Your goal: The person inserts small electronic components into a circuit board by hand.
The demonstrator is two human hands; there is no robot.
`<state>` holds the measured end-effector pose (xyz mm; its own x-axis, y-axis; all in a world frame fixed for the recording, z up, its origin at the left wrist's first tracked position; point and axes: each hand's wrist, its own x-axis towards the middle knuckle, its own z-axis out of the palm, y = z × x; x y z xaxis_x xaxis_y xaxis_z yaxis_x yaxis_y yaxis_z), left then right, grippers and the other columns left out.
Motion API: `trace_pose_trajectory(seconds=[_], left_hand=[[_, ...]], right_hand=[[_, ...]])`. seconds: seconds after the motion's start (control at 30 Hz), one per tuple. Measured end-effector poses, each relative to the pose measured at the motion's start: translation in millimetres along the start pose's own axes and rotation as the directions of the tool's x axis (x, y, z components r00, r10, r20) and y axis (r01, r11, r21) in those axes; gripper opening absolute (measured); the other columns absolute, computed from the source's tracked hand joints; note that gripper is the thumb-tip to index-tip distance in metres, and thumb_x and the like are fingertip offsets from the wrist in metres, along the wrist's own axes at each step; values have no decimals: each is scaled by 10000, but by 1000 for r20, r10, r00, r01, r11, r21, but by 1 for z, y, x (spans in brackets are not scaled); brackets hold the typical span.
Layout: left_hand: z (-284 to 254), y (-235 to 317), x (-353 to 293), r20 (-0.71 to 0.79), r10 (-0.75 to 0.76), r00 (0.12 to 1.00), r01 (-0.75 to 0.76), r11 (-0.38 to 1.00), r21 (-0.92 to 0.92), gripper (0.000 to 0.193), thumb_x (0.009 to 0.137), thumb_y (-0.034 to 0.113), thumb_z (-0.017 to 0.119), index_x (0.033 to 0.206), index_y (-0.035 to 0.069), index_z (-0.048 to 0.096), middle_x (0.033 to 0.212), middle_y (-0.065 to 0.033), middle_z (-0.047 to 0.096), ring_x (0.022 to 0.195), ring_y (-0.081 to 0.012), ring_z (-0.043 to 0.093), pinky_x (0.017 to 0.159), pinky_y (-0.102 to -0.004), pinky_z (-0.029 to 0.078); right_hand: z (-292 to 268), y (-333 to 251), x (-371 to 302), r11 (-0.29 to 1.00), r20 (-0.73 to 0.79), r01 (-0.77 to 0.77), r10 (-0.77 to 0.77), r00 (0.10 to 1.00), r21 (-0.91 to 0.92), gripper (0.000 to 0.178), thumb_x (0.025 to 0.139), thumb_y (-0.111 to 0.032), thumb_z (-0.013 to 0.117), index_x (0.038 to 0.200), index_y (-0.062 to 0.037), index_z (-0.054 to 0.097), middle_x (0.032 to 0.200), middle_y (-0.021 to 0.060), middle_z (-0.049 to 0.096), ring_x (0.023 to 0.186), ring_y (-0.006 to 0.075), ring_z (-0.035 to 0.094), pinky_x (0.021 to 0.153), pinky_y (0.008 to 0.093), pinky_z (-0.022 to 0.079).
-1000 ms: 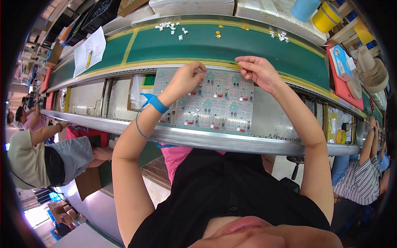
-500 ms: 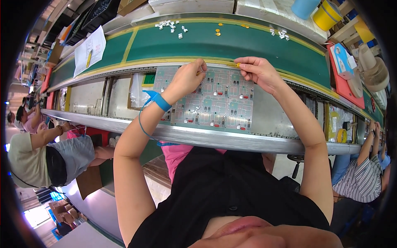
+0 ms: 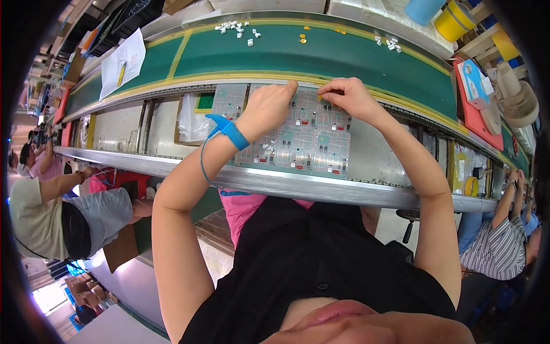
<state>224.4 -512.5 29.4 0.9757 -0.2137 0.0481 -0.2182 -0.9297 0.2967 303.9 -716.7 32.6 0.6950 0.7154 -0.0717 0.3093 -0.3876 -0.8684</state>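
Observation:
A circuit board panel (image 3: 298,150), grey-green with printed outlines, lies across the metal rails in front of me. Small black, white and red parts stand on it. My right hand (image 3: 352,100) is closed in a pinch over the panel's far right part, holding a small yellow disc component (image 3: 319,97) at the board's surface. My left hand (image 3: 268,108) is over the far middle of the panel, fingers pressed together; what they hold, if anything, is hidden. A blue wrist strap (image 3: 232,133) with a cord sits on my left wrist. A few loose white parts (image 3: 269,145) rest on the panel.
Beyond the rails runs a green belt (image 3: 275,57) with white connectors (image 3: 232,26), yellow discs (image 3: 302,38) and more white connectors (image 3: 391,44). A paper sheet (image 3: 123,63) lies at left, a beige fan (image 3: 518,94) stands at right. Co-workers sit on both sides.
My right hand has moved left and slightly nearer, bringing the yellow disc down to the panel. My left hand has shifted right, its fingers now turned out of sight.

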Motion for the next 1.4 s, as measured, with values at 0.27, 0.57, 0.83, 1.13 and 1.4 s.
trace_pose_trajectory(seconds=[0.27, 0.57, 0.83, 1.13, 1.4], left_hand=[[-41, -19, 7, 201, -180, 963, 262, 802, -536, 194, 838, 96, 599, 1009, 9, 566, 635, -40, 572, 516, -69, 535, 418, -210, 397], [-50, -39, -17, 406, -131, 904, 420, 100, -902, 295, 890, 83, 547, 1150, -38, 476, 953, -133, 629, 728, -141, 646, 622, -192, 536], [-52, -55, -25, 364, -257, 895, 424, 245, -872, 189, 888, 117, 561, 997, -36, 580, 871, -115, 646, 720, -142, 645, 645, -215, 536], [-43, -62, -29, 247, -343, 906, 395, 482, -782, 155, 898, 104, 525, 987, 11, 612, 741, -12, 598, 610, -65, 541, 563, -192, 452], [-31, -65, -29, -32, -240, 970, 218, 923, -316, 164, 816, 55, 558, 975, 16, 573, 606, -68, 512, 561, -147, 489, 544, -291, 397]], right_hand=[[1, 7, -1, 873, 60, 265, -264, 963, -409, 116, 804, -72, 589, 883, -16, 652, 851, 101, 625, 808, 260, 603, 707, 339, 480], [-1, 11, 3, 796, 161, 391, -358, 920, -463, 111, 796, -88, 570, 860, -45, 650, 883, 84, 611, 848, 270, 593, 720, 361, 485], [-10, 2, 8, 557, 401, 597, -442, 802, -578, 159, 710, -22, 539, 837, -50, 628, 876, 66, 578, 911, 244, 571, 734, 355, 483], [-12, 8, 12, 505, 464, 710, -538, 704, -491, 147, 721, -29, 533, 842, -41, 616, 880, 70, 568, 916, 239, 563, 749, 353, 481], [-22, 2, -1, 871, 59, 419, -419, 906, -258, 181, 797, -14, 568, 968, -23, 629, 902, 70, 622, 808, 173, 601, 746, 272, 480]])
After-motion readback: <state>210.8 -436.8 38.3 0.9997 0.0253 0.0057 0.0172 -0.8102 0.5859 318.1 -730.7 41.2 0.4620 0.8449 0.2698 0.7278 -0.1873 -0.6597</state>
